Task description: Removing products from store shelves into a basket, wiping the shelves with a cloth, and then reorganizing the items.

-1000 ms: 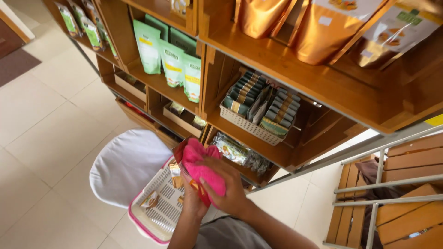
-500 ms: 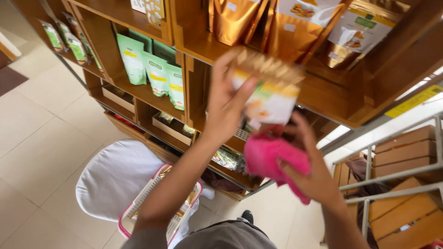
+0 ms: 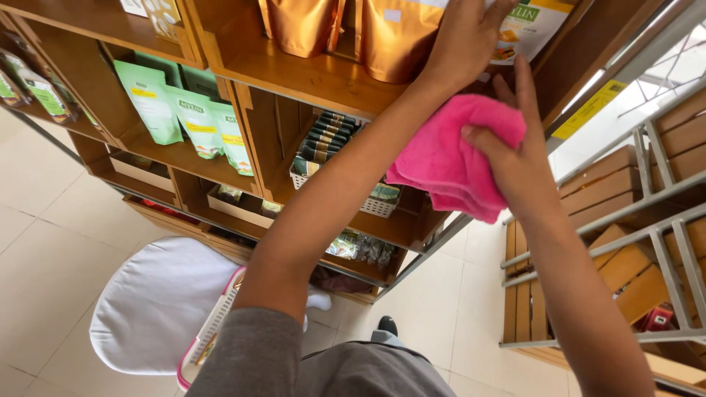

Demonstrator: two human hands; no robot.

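Pink cloth (image 3: 452, 158), bunched, is gripped in the right hand (image 3: 515, 158) at 2 o'clock, just in front of the wooden shelf (image 3: 309, 77). Left hand (image 3: 467, 37), at 1 o'clock, lies on a copper-coloured pouch (image 3: 397, 40) on that shelf; whether it grips cannot be told. Green packets (image 3: 191, 121) stand at 10 o'clock; a white-and-pink basket (image 3: 209, 331) sits at 7 o'clock.

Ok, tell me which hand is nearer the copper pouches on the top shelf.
Left. The left hand rests against the copper pouches on the top shelf; the right hand is lower, gripping the pink cloth below that shelf.
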